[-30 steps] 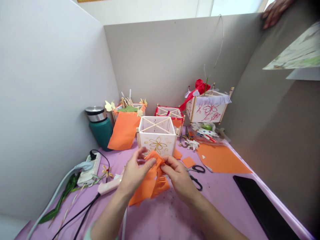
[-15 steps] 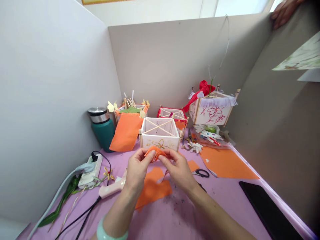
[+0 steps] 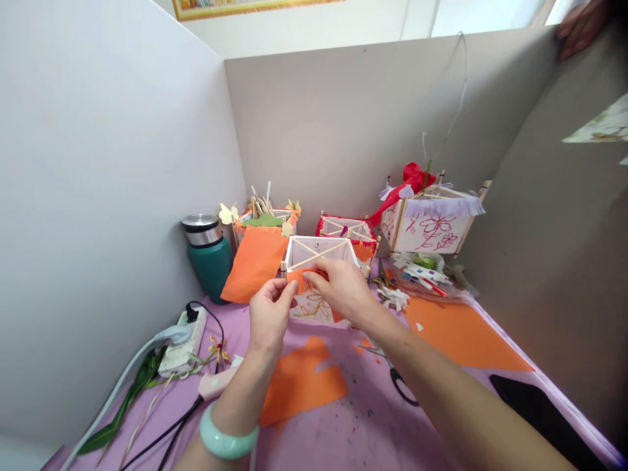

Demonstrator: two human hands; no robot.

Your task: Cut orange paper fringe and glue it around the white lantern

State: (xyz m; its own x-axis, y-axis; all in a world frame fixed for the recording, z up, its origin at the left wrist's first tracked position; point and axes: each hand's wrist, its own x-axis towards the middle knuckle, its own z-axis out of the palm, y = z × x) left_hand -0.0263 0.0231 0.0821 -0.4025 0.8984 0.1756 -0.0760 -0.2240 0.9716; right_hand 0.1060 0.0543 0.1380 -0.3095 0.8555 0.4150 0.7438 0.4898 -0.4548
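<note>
Now the hands have moved forward, away from the open tabletop (image 3: 353, 441) and up to a white lantern frame (image 3: 318, 252), a change from the earlier views. The left hand (image 3: 269, 320), with a pale green bangle (image 3: 228, 438) on its wrist, is raised at the frame's near corner. Thumb and fingers are drawn together there, but whether that grip pinches anything cannot be told. The right hand (image 3: 343, 288) reaches over the near edge, its grip closed down on a small piece of orange paper (image 3: 301, 280). This piece lies against the near side of the frame, partly under the fingers.

Below the hands, a cut orange sheet (image 3: 299, 386) lies flat on the tabletop, with black-handled scissors (image 3: 402, 386) to the right. Left of these are a pale pink glue gun (image 3: 216, 386) and a power strip (image 3: 181, 343).

Farther off stand a teal flask (image 3: 209, 258), a leaning orange sheet (image 3: 255, 261), and a finished lantern (image 3: 432, 226) with red flowers. A second orange sheet (image 3: 461, 333) lies beneath that lantern. At the top right corner, a co-worker's hand (image 3: 581, 26) rests on the partition.
</note>
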